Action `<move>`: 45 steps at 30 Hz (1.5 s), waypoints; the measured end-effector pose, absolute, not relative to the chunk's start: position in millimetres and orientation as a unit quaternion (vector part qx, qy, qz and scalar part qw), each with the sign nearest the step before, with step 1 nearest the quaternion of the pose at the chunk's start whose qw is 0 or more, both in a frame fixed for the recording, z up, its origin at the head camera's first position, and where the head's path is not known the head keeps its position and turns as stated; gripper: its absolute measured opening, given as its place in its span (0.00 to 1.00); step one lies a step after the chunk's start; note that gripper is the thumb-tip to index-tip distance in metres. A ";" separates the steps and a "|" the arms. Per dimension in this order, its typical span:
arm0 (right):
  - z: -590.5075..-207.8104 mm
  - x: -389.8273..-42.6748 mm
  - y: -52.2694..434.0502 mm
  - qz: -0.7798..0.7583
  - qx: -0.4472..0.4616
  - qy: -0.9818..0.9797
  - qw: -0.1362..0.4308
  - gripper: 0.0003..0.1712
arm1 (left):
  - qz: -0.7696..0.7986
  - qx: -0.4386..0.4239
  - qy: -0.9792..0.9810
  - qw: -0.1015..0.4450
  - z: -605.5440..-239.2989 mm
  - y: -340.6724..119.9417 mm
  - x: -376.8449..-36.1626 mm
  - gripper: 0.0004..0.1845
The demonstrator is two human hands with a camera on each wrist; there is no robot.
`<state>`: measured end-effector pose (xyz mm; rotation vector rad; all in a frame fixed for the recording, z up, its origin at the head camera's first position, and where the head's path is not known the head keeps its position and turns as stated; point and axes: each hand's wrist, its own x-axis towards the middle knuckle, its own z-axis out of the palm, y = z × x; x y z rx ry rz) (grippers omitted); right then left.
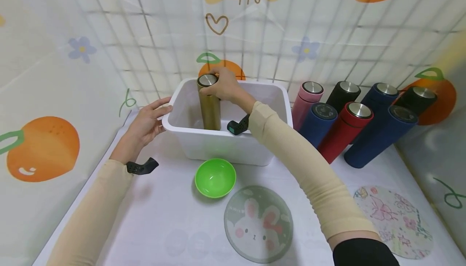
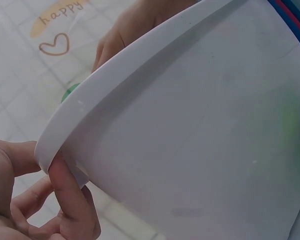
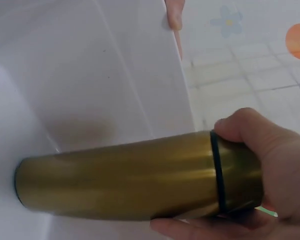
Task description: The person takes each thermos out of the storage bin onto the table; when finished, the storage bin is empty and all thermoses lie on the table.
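Observation:
A white plastic bin (image 1: 218, 146) stands on the table before me. My left hand (image 1: 143, 125) holds its left end; in the left wrist view the thumb and a finger pinch the rim (image 2: 65, 130). Inside the bin, toward the left, is an upright gold thermos bottle (image 1: 210, 110) with a silver-topped lid. My right hand (image 1: 228, 86) grips that bottle around its lid end from above. In the right wrist view the thumb lies on one side, at the dark ring below the lid, and fingers are on the other. The bottle's base is close over the bin's floor.
Right of the bin stand several thermos bottles, among them a pink one (image 1: 307, 100), a red one (image 1: 346, 132) and a blue one (image 1: 380, 136). A green bowl (image 1: 215, 178) sits in front of the bin. Nearby lie a round rabbit mat (image 1: 258, 224) and a patterned round mat (image 1: 397, 221).

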<state>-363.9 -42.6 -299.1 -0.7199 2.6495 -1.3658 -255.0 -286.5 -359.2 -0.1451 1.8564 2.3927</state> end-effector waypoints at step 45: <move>-201.0 -287.4 28.4 -0.563 -0.245 0.785 -0.085 0.29 | 0.806 -0.035 0.587 0.065 -356.4 -288.0 -257.4 0.30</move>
